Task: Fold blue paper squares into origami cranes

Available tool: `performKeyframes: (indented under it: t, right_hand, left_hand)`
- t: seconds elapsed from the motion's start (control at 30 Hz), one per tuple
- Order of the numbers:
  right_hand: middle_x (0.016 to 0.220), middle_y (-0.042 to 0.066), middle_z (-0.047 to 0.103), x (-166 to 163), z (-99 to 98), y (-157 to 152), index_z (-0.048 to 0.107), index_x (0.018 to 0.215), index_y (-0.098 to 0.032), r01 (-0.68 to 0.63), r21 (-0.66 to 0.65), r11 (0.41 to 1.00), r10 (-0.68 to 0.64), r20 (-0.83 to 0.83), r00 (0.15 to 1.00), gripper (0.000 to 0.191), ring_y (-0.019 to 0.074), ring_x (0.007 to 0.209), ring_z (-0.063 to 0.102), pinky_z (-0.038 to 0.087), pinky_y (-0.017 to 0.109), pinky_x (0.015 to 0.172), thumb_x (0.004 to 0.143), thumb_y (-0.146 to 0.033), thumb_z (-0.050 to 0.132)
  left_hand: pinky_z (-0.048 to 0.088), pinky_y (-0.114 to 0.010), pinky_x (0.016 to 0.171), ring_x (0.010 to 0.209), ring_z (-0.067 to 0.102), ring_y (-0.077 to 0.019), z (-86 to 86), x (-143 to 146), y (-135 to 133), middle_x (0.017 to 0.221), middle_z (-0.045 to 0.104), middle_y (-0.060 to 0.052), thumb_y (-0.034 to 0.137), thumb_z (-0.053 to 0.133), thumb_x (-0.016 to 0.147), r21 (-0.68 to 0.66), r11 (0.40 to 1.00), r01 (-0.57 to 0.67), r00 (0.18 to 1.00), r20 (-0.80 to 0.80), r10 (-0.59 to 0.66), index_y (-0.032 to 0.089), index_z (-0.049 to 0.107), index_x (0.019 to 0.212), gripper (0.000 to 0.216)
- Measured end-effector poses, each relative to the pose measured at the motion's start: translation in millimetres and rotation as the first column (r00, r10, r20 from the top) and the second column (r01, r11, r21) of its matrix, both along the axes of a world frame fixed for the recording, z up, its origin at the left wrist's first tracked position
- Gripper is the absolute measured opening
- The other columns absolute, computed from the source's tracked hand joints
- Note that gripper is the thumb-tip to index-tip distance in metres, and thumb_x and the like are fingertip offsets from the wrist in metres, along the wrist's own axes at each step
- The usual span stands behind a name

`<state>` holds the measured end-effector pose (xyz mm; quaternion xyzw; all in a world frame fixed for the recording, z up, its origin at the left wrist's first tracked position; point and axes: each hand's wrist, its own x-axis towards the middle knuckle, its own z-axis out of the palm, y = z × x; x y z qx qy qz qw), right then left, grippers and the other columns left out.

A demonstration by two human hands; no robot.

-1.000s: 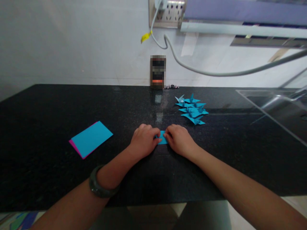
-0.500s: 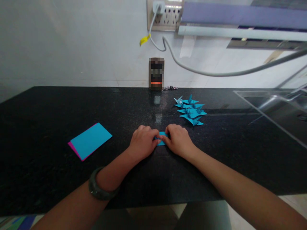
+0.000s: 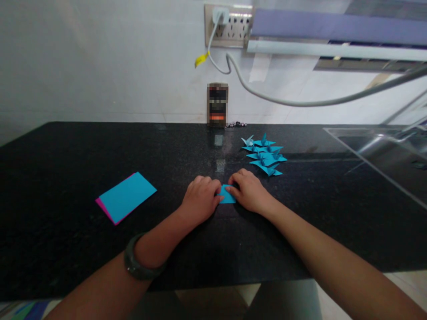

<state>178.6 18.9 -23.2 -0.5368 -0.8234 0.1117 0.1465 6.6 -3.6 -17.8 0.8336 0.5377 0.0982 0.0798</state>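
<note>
A small folded piece of blue paper (image 3: pixel 227 196) lies flat on the black countertop between my two hands. My left hand (image 3: pixel 201 198) is closed on its left side, with thumb and forefinger at the edge. On the other side, my right hand (image 3: pixel 249 190) pinches the upper right part, its thumb lying on the paper. Several folded blue paper cranes (image 3: pixel 265 155) sit in a cluster beyond my right hand, one of them paler. Off to the left rests a stack of paper sheets (image 3: pixel 128 197), blue on top with magenta showing beneath.
A phone-like object (image 3: pixel 218 106), pixelated, leans against the wall, with a beaded strand (image 3: pixel 237 124) beside it. A steel sink (image 3: pixel 383 146) is set into the counter (image 3: pixel 83 155) at right. A grey cable (image 3: pixel 287 103) hangs from the wall socket (image 3: pixel 230 26).
My right hand has slid a little to the right and my thumbs have come apart, so more of the blue paper shows. The view has shifted slightly.
</note>
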Motion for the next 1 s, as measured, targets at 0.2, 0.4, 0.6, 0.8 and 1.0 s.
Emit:
performKeyframes:
  t: [0.2, 0.4, 0.6, 0.8, 1.0]
  right_hand:
    - [0.071, 0.0, 0.054, 2.0, -1.5, 2.0, 0.056, 0.076, -0.016, -0.007, -0.07, 0.998, -0.004, -0.156, 0.988, 0.004, 0.0124, 0.067, 0.049, 0.036, 0.023, 0.063, 0.077, -0.019, 0.058]
    - [0.075, 0.003, 0.056, 8.0, 1.0, 2.5, 0.061, 0.077, -0.016, -0.1, -0.102, 0.99, 0.086, -0.134, 0.987, 0.009, 0.0133, 0.072, 0.052, 0.037, 0.024, 0.066, 0.08, -0.021, 0.054]
    - [0.073, 0.001, 0.055, 5.2, 4.8, -5.4, 0.057, 0.072, -0.017, -0.068, -0.101, 0.993, 0.057, -0.104, 0.993, 0.008, 0.0134, 0.072, 0.051, 0.036, 0.023, 0.065, 0.075, -0.022, 0.062]
    - [0.067, -0.003, 0.056, 4.8, 3.2, -6.7, 0.056, 0.082, -0.017, -0.063, -0.188, 0.98, 0.008, -0.279, 0.96, 0.005, 0.0099, 0.061, 0.051, 0.035, 0.021, 0.057, 0.078, -0.015, 0.054]
    - [0.074, 0.002, 0.054, 8.6, 4.3, -5.8, 0.063, 0.078, -0.016, -0.131, -0.134, 0.982, 0.111, -0.153, 0.982, 0.008, 0.013, 0.07, 0.051, 0.037, 0.023, 0.064, 0.073, -0.023, 0.064]
  left_hand:
    - [0.041, -0.034, 0.078, 0.088, 0.051, -0.02, -2.0, 1.8, -1.2, 0.089, 0.059, -0.005, 0.023, 0.051, 0.082, -0.017, 0.995, 0.094, 0.995, 0.041, -0.093, 0.02, 0.062, 0.089, 0.013]
    - [0.042, -0.033, 0.079, 0.088, 0.052, -0.0197, -2.4, 0.1, -1.0, 0.086, 0.061, -0.005, 0.023, 0.049, 0.083, -0.008, 0.992, 0.128, 0.991, 0.036, -0.128, 0.019, 0.064, 0.082, 0.016]
    - [0.043, -0.034, 0.079, 0.087, 0.052, -0.0203, 1.2, 2.2, -2.9, 0.087, 0.062, -0.006, 0.02, 0.047, 0.083, -0.022, 0.99, 0.141, 0.99, 0.012, -0.141, 0.016, 0.065, 0.081, 0.019]
    - [0.043, -0.034, 0.08, 0.088, 0.053, -0.0198, 0.6, 1.8, -3.8, 0.088, 0.063, -0.005, 0.024, 0.049, 0.084, -0.023, 0.989, 0.144, 0.988, 0.051, -0.143, 0.018, 0.065, 0.083, 0.018]
    - [0.043, -0.034, 0.08, 0.089, 0.052, -0.0209, 2.8, 1.4, -5.0, 0.09, 0.063, -0.007, 0.023, 0.052, 0.082, -0.044, 0.986, 0.16, 0.986, 0.054, -0.158, 0.016, 0.066, 0.083, 0.016]
